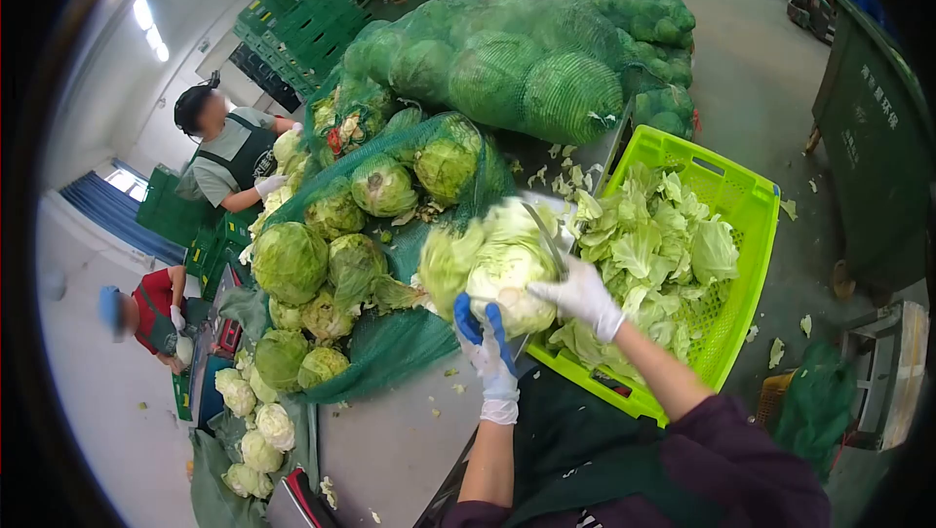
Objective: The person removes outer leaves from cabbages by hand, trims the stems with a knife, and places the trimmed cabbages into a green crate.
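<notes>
A pale green cabbage (512, 270) with loose outer leaves is held up in front of me, slightly blurred. My left hand (487, 352), in a white glove with blue fingers, grips it from below at the near side. My right hand (582, 296), gloved in white, is closed at the cabbage's right side. From that hand a thin, dark, curved blade of a knife (548, 235) runs up along the cabbage; its handle is hidden in my fingers. Just right of it, a lime-green crate (746, 265) holds a heap of loose cabbage leaves (653, 245).
Untrimmed cabbages (291, 262) spill from a green net (390, 343) on the table. Full net sacks (507, 70) lie behind. Trimmed cabbages (261, 450) line the left edge. Two co-workers (234, 148) stand at left. A large green bin (873, 128) is at right; leaf scraps dot the floor.
</notes>
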Demonstrator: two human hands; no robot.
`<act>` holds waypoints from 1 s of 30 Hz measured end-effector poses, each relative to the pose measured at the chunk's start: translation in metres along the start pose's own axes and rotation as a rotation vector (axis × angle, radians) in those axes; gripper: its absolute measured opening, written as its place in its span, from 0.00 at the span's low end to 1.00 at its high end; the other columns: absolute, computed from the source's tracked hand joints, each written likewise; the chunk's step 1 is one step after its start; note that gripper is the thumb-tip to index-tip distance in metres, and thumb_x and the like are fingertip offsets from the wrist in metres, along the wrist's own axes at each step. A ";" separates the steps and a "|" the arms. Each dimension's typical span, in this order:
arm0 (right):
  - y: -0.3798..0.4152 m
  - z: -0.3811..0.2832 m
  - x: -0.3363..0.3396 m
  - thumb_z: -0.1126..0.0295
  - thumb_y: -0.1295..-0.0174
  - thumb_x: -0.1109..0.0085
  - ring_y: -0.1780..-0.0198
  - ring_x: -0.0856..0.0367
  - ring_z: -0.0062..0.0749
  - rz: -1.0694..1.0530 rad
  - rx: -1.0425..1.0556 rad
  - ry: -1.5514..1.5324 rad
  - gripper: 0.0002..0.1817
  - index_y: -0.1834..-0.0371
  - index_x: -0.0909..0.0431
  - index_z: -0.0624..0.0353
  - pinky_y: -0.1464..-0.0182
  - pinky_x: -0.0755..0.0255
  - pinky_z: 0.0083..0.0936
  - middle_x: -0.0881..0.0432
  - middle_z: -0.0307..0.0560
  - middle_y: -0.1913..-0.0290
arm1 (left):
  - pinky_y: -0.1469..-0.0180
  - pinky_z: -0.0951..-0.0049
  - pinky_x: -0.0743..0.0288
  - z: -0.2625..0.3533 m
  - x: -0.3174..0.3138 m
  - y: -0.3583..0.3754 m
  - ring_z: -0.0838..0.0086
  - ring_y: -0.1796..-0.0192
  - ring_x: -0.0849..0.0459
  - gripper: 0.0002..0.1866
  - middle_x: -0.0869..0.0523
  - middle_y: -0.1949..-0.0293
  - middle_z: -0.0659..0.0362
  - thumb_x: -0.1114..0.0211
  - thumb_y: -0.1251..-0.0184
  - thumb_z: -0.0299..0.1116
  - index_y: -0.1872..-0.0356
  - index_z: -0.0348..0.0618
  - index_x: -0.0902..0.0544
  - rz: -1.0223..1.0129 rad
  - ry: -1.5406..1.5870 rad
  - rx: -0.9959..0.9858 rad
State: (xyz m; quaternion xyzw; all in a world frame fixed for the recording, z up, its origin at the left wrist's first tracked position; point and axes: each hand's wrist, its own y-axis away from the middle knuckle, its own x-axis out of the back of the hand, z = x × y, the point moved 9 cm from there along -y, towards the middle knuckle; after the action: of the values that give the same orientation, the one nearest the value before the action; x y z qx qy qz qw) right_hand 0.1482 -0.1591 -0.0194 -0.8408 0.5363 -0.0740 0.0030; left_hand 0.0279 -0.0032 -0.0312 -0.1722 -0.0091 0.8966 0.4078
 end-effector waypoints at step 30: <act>-0.039 0.100 0.058 0.47 0.42 0.43 0.71 0.17 0.51 0.076 -0.463 0.319 0.28 0.71 0.17 0.69 0.62 0.25 0.39 0.18 0.63 0.75 | 0.34 0.64 0.39 0.046 -0.049 -0.034 0.63 0.36 0.30 0.22 0.24 0.41 0.54 0.33 0.40 0.34 0.45 0.39 0.22 -0.324 -0.778 -0.552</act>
State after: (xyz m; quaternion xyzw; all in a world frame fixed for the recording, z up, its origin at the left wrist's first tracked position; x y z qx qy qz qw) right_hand 0.2205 -0.2026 -0.1075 -0.7760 0.5639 -0.0809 -0.2707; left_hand 0.0679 -0.0112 0.0321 0.0771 -0.4237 0.7837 0.4475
